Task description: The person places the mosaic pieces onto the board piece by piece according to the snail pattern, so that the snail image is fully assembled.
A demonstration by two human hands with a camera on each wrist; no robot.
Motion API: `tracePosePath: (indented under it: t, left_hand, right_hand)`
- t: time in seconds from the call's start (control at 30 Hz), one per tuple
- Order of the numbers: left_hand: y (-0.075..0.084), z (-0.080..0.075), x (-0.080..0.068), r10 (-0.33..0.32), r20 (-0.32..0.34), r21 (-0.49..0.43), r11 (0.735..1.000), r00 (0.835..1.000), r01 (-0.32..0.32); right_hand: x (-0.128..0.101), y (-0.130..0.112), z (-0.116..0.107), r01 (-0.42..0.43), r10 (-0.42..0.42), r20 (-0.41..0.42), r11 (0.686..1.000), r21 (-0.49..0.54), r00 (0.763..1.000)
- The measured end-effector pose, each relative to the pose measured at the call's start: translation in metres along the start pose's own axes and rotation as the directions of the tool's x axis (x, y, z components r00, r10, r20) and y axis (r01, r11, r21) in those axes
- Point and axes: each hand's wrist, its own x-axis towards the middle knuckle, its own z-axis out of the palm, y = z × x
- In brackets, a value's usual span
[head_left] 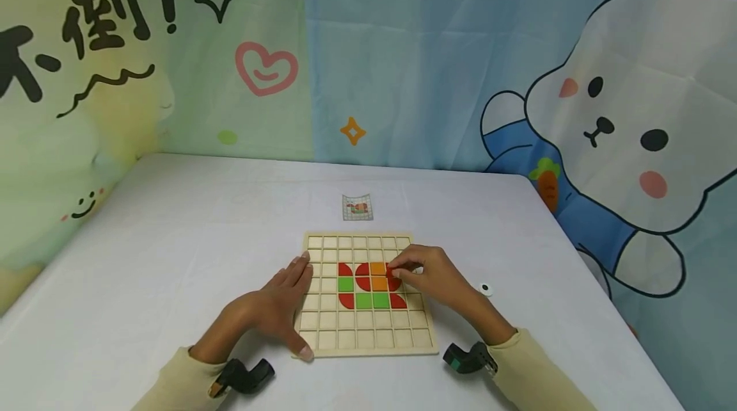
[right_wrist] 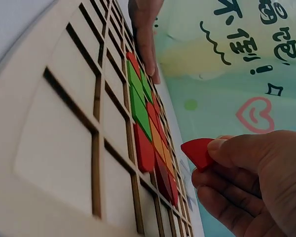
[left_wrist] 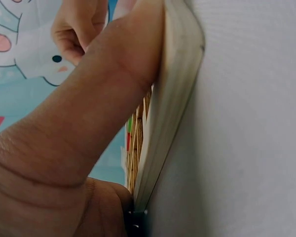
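Behind the white table (head_left: 173, 238) hangs a cartoon rabbit backdrop (head_left: 622, 129), with a small pattern card (head_left: 357, 207) lying at twelve o'clock from the wooden grid board (head_left: 368, 334). On the board's nine o'clock edge the left hand (head_left: 276, 308) lies flat, fingers straight, pressing the frame down. Over the three o'clock end of the coloured tiles (head_left: 368, 284), the right hand (head_left: 428, 276) pinches a red quarter-round tile (right_wrist: 197, 152) (clear of the board in the wrist view). The piece could likely slip from so light a pinch, or go into its cell turned the wrong way; a knuckle brushing the neighbours could lift seated tiles. A small white disc (head_left: 486, 289) sits at three o'clock.
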Motion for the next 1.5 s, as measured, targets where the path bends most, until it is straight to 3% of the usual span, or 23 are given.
tracePosePath:
  t: [0.27,0.53,0.97,1.27,1.5]
  left_hand:
    - [0.001,0.0,-0.002,0.004,-0.002,-0.015,1.0,1.0,-0.004]
    - [0.001,0.0,-0.001,-0.03,0.003,0.027,0.999,1.0,0.03]
    - [0.001,-0.001,-0.001,-0.022,0.003,0.031,0.999,1.0,0.022]
    - [0.003,-0.001,0.002,-0.02,-0.001,0.048,0.999,1.0,0.02]
    - [0.002,-0.003,0.0,-0.01,-0.007,0.05,0.999,1.0,0.011]
  right_hand:
    - [0.011,-0.008,0.019,0.006,-0.006,0.01,0.998,0.056,1.0]
    - [0.026,-0.015,0.035,0.046,-0.046,-0.002,0.996,0.08,0.999]
    - [0.051,-0.031,0.055,-0.08,0.087,-0.049,0.989,0.125,0.995]
    - [0.058,-0.035,0.07,-0.148,0.154,-0.038,0.982,0.12,0.987]
    - [0.058,-0.034,0.079,-0.029,0.035,-0.051,0.993,0.118,0.998]
